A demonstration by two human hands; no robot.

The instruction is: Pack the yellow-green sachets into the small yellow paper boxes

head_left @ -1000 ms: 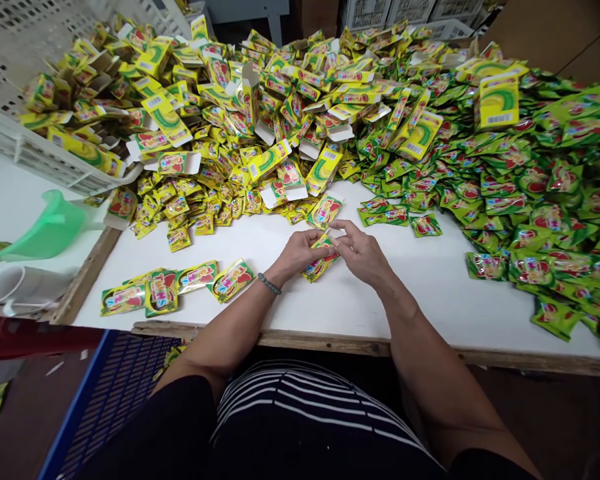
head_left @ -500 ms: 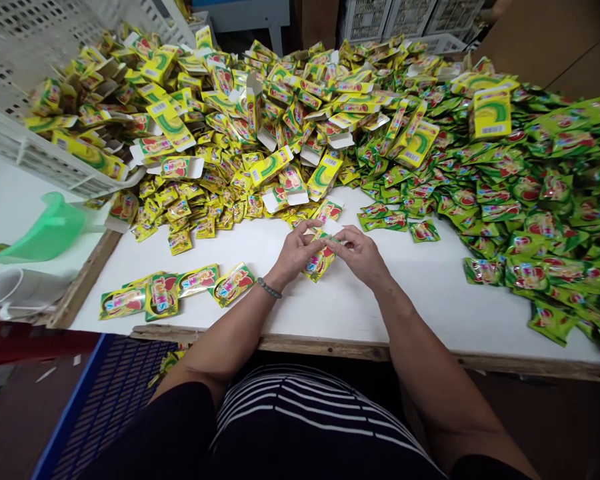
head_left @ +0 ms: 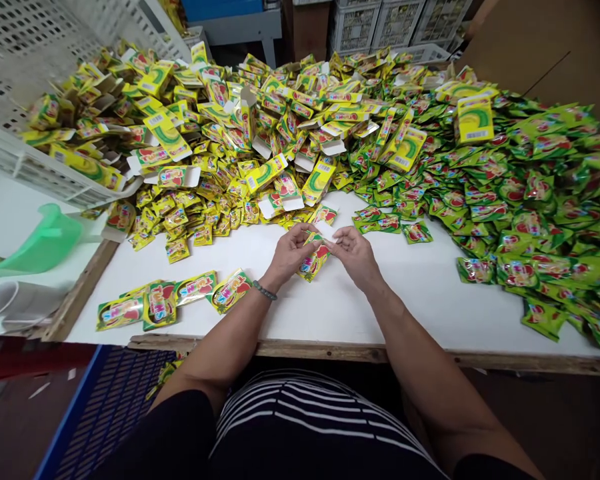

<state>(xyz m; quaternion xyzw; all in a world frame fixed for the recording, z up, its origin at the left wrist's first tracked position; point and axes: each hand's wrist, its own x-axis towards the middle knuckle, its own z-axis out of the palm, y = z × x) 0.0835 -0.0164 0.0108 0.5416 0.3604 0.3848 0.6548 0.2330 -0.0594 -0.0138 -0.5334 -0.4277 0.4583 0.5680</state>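
Observation:
A small yellow-green printed carton is between my two hands over the white table, its printed face up. My left hand closes on its upper left side. Its white end flap stands up, and my right hand pinches the carton's end beside that flap. Whether anything is inside cannot be seen. Just beyond my fingers another carton lies at the edge of the pile. Several flat cartons rest to the left of my left forearm.
Small yellow sachets and open cartons are heaped at the back, with green sachets on the right. A white crate, a green scoop and a white mug stand left. A blue basket is below the table edge.
The carton's white flap now shows raised between my fingers. Both hands stay close together on the carton. The whole view has shifted slightly.

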